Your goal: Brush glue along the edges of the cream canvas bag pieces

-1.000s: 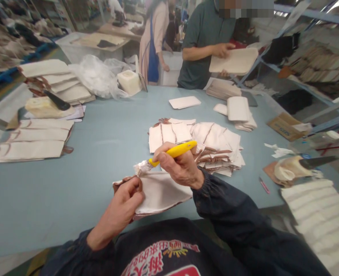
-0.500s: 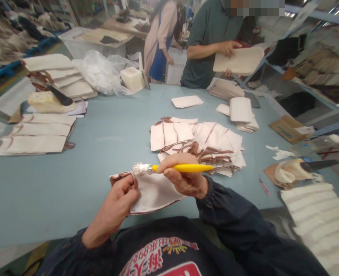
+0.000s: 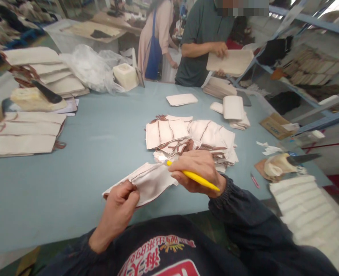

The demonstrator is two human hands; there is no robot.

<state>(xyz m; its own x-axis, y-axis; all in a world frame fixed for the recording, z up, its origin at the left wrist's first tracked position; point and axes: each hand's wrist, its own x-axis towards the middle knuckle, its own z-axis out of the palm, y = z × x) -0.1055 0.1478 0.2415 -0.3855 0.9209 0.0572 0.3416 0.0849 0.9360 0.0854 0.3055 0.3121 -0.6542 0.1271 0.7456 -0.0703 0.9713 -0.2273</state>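
Note:
My left hand (image 3: 119, 207) pinches the near left part of a cream fabric piece (image 3: 155, 183) with brown edging, which slants across the table in front of me. In my right hand (image 3: 196, 172) is a brush with a yellow handle (image 3: 199, 179), its white bristles pointing away to the upper left, over the far right end of the piece. Whether the bristles touch the fabric I cannot tell. Just beyond my right hand lies a heap of similar cream pieces (image 3: 168, 132) with brown edges and straps.
Stacked cream pieces (image 3: 25, 132) lie on the left of the blue-grey table (image 3: 100, 130), beside a yellowish block (image 3: 37, 100). At right are a pot with a dark-handled brush (image 3: 278, 166), a small pink cutter (image 3: 255, 180) and layered fabric (image 3: 298, 207). Across the table, a person holds a cream panel (image 3: 229, 62).
The brush has swung from pointing left to pointing away from me, its bristles moving right and farther off. The fabric piece has turned and now shows a long seam. The view has shifted slightly.

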